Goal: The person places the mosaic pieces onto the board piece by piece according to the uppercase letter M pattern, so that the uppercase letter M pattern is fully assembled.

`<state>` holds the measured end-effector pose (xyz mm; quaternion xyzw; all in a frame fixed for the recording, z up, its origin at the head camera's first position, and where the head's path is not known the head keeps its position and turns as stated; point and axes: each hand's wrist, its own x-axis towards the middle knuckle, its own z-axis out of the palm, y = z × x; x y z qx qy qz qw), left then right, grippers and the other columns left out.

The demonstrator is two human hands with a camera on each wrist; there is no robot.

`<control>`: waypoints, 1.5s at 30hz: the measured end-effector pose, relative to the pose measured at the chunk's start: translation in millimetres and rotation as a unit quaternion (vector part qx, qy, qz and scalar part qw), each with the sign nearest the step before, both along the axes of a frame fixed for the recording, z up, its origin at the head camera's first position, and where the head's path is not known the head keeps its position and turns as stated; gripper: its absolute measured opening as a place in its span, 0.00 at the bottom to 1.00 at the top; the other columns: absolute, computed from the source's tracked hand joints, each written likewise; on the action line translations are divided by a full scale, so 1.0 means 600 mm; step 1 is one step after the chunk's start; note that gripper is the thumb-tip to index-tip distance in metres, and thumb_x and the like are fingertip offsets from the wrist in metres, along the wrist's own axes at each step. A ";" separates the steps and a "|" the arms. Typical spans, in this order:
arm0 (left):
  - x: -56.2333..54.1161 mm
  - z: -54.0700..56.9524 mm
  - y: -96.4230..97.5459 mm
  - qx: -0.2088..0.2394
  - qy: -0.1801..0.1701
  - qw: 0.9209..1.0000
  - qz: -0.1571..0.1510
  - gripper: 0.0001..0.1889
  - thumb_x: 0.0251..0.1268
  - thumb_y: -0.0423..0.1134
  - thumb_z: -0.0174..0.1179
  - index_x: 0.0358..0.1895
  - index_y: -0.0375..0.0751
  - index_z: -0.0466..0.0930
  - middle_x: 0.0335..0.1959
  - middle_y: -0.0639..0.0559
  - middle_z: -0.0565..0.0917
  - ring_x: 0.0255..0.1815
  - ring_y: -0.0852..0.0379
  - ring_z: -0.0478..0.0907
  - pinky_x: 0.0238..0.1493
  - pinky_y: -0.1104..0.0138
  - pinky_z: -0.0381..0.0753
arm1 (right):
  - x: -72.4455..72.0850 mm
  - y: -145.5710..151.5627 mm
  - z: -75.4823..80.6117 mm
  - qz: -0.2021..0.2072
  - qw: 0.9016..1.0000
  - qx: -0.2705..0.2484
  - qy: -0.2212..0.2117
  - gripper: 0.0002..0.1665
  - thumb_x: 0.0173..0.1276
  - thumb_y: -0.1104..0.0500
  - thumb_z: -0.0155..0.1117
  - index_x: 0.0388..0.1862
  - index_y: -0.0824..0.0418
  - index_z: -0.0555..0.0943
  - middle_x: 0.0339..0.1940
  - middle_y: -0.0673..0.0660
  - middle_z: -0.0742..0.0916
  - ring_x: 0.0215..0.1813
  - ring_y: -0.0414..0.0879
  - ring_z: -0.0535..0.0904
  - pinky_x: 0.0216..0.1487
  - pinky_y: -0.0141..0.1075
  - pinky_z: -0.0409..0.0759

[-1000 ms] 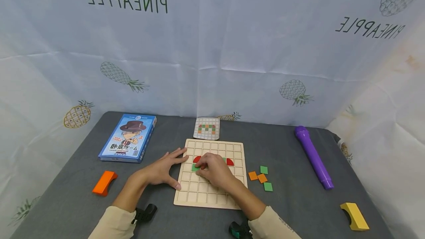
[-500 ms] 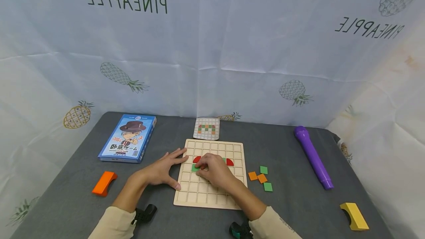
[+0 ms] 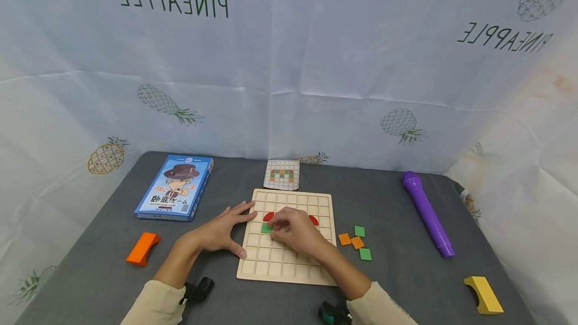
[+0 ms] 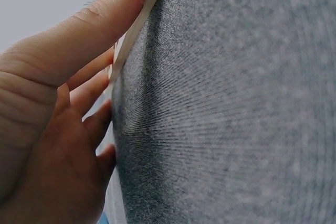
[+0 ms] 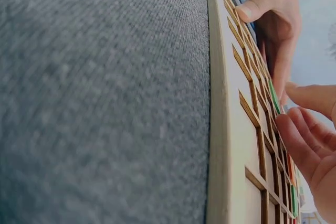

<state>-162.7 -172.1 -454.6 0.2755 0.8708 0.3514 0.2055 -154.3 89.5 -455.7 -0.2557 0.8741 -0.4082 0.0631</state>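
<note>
A pale wooden grid board (image 3: 262, 268) lies on the grey table. My left hand (image 3: 221, 232) rests at its left edge with spread fingers, the thumb (image 4: 113, 14) on the near part of the rim. Over the middle of the board is my right hand (image 3: 297, 232). In the right wrist view its thumb (image 5: 312, 96) and fingers (image 5: 296, 137) are apart, with nothing seen between them. Right by the fingertips, a green square tile (image 3: 266, 227) sits in the grid, below a red rounded tile (image 3: 268, 216). Another red tile (image 3: 313, 220) shows past the knuckles; the hand hides other cells.
Loose green tiles (image 3: 365, 254) and orange tiles (image 3: 344, 239) lie right of the board. Behind it is a pattern card (image 3: 281, 175). A blue box (image 3: 175, 188) and orange block (image 3: 142, 249) are left; a purple microphone (image 3: 426, 213) and yellow block (image 3: 483, 295) are right.
My right hand has shifted slightly right, drawing its fingertips back from the green tile. My left hand stays where it was.
</note>
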 end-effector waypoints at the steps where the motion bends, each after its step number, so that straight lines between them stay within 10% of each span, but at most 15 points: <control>1: 0.000 0.000 0.000 0.000 0.000 1.000 0.000 0.55 0.47 0.49 0.80 0.78 0.35 0.61 0.85 0.37 0.49 0.85 0.29 0.40 0.79 0.28 0.34 | 0.000 0.002 0.000 0.000 1.000 -0.001 0.001 0.09 0.64 0.62 0.75 0.43 0.57 0.90 0.42 0.50 0.88 0.41 0.39 0.84 0.45 0.28 0.83; 22: 0.000 0.002 0.002 -0.002 -0.016 1.000 0.002 0.56 0.47 0.50 0.80 0.79 0.37 0.60 0.85 0.38 0.48 0.85 0.30 0.38 0.78 0.28 0.33 | 0.000 0.115 0.028 0.035 0.999 -0.010 0.029 0.16 0.66 0.58 0.74 0.52 0.57 0.88 0.52 0.52 0.89 0.46 0.54 0.82 0.40 0.32 0.81; 45: 0.001 0.004 0.002 -0.006 -0.017 1.000 0.005 0.56 0.46 0.50 0.80 0.79 0.37 0.60 0.85 0.39 0.48 0.85 0.29 0.38 0.78 0.28 0.33 | 0.023 0.241 0.032 -0.018 0.999 0.027 0.024 0.21 0.63 0.56 0.77 0.56 0.52 0.87 0.58 0.48 0.88 0.57 0.51 0.79 0.48 0.41 0.80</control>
